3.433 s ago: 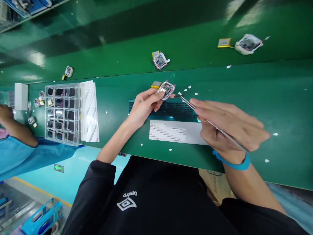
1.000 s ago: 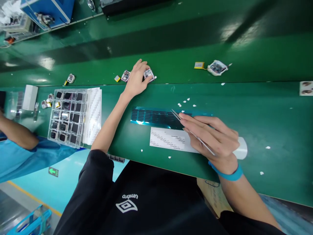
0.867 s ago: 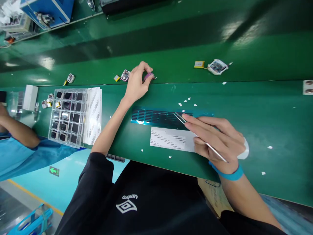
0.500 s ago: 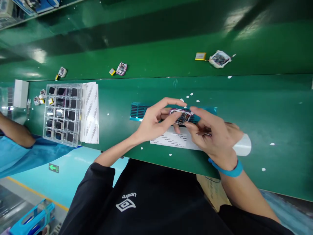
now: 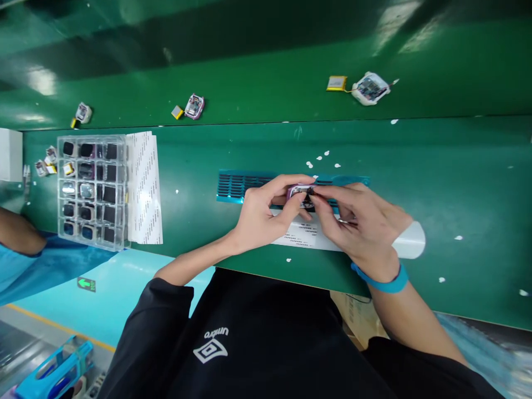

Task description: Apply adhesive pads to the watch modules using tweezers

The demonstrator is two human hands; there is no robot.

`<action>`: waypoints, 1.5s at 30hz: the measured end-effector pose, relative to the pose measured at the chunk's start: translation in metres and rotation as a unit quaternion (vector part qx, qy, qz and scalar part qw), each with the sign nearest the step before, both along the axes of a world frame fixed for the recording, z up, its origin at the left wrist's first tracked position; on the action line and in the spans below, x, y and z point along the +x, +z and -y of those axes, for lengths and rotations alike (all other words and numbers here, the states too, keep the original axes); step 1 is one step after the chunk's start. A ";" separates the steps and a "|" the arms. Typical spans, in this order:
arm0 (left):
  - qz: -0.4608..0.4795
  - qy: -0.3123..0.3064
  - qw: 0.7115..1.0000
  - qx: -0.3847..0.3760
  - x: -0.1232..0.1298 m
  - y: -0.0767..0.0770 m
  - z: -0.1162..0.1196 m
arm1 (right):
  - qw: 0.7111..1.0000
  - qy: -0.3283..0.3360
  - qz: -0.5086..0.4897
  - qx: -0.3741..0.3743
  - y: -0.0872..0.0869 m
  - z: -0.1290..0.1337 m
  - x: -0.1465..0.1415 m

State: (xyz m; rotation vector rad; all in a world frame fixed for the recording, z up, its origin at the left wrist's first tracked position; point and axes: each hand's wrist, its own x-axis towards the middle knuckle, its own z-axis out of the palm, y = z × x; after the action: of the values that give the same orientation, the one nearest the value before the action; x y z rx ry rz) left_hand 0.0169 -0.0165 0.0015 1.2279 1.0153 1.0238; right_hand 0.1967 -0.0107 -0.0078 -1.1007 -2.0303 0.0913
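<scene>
Low over the bench, my left hand (image 5: 264,213) grips a small watch case (image 5: 294,192) with a purple rim by its left side. Its open face shows circuit parts, partly covered by fingers. My right hand (image 5: 357,216) is closed at the case's right end, thumb and forefinger together on it. A small shiny object shows among the right hand's lower fingers, too hidden to name. Beneath the hands lie a blue strip with dark slots (image 5: 235,187) and a white printed sheet (image 5: 301,235), its right end curling up.
At left stands a clear compartment tray (image 5: 92,191) of watch parts beside white printed sheets (image 5: 145,188). Open watch cases with yellow batteries, one at right (image 5: 371,88), another mid-left (image 5: 194,106), lie along the back. White sticker bits (image 5: 320,158) are scattered about. A co-worker's arm (image 5: 20,233) rests at far left.
My right thumb and forefinger have moved left over the case and closed together, covering more of its inside. The left hand keeps its hold. The view has shifted slightly.
</scene>
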 end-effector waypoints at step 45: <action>0.073 -0.091 0.981 -0.153 -0.016 0.007 -0.014 | 0.998 0.003 0.052 0.036 -0.003 0.002 0.011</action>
State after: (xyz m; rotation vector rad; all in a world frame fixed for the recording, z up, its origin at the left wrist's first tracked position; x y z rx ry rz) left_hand 0.0013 -0.0025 0.0090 0.9595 0.8902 0.7693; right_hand 0.2072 -0.0125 -0.0109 -1.0747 -2.1115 -0.0357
